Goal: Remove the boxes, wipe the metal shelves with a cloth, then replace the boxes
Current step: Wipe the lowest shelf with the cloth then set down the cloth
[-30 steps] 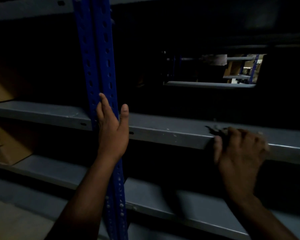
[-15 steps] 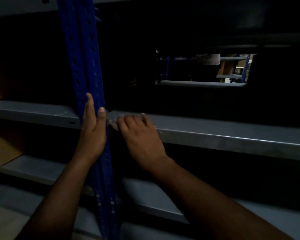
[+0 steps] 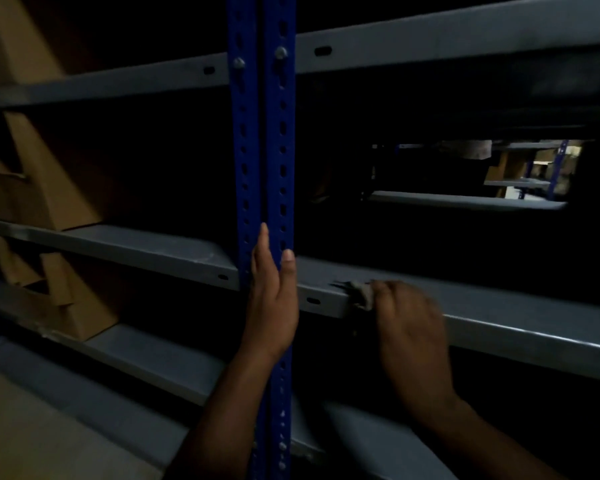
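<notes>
My right hand (image 3: 409, 327) grips a grey cloth (image 3: 361, 294) against the front edge of the middle grey metal shelf (image 3: 520, 327), just right of the blue upright post (image 3: 260, 150). My left hand (image 3: 272, 296) lies against that post with straight fingers, thumb on its right side. Brown cardboard boxes (image 3: 49, 188) stand on the shelves at the left. The scene is dim and the right hand is blurred.
An upper grey shelf (image 3: 430, 39) runs across the top and a lower shelf (image 3: 146, 362) below. Through a gap at the right, another rack (image 3: 465, 200) shows in a lit area. The pale floor (image 3: 32, 438) lies at the bottom left.
My right hand swept the cloth left along the shelf edge to the post, then moved back a little to the right. The view has tilted up. My left hand stays on the post.
</notes>
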`<state>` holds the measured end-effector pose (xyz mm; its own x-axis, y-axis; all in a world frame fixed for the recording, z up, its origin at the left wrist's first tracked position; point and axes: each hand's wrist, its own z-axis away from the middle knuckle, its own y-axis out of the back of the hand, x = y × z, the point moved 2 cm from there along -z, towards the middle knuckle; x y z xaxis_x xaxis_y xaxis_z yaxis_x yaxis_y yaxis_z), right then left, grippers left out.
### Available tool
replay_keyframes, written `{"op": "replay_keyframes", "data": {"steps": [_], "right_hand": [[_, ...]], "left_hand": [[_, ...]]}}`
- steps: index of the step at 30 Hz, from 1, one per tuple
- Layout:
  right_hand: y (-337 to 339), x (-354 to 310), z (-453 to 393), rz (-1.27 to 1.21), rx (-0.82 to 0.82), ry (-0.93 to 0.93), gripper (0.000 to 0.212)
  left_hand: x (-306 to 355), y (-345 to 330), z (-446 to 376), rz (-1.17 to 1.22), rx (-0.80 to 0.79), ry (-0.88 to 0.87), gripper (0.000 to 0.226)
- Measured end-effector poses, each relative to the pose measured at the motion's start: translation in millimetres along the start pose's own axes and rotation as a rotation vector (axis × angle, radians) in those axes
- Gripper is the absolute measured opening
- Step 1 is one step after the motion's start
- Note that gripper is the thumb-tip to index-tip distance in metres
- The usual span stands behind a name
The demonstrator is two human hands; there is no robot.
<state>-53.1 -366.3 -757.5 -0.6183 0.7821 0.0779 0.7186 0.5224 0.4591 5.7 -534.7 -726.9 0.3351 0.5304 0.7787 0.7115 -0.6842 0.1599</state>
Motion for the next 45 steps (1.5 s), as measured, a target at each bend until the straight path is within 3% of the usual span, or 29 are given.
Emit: {"op": "replay_keyframes", "data": {"steps": [4,8,10,13,16,18,22,27,33,40,45], "right_hand": [[-19,-69,-48,-0.242,-0.242,-0.012,0.017],[-20,-74,-104,-0.935,-0.516,-0.495,0.027],[-1,-76,-129,-1.147,-0.446,-0.568,0.031],[44,-81,-172,-1.325,-0.221,-0.499,0.021],[79,-87,-214,-1.089,0.190,-0.176,0.028],[69,-88,-224,-0.765,0.322,0.056,0.041],[10,-68,-185,-0.184,0.118,0.492,0.047],[-28,-56,-73,-0.147,-0.270,0.764,0.058],[-6,-40,-112,0.090,-0.269,1.045,0.058],[52,-30,-243,0.256,0.028,0.819,0.061],[36,-41,-196,0.152,0.154,0.646,0.061]], "left_hand": [[-1,9,1,-0.011,-0.085,0.017,0.065],[3,17,2,-0.005,-0.135,0.055,0.062],[3,17,3,-0.013,-0.140,0.044,0.064],[-1,19,0,0.102,-0.091,0.022,0.077],[-2,25,-1,0.176,-0.090,0.061,0.073],[-6,30,-1,0.200,-0.099,0.077,0.077],[-10,35,-3,0.275,-0.140,0.071,0.098],[-14,33,-1,0.223,-0.161,0.128,0.102],[-8,34,6,0.082,-0.173,0.132,0.085],[1,28,7,0.052,-0.198,0.132,0.075],[-3,25,3,0.077,-0.168,0.107,0.093]]}}
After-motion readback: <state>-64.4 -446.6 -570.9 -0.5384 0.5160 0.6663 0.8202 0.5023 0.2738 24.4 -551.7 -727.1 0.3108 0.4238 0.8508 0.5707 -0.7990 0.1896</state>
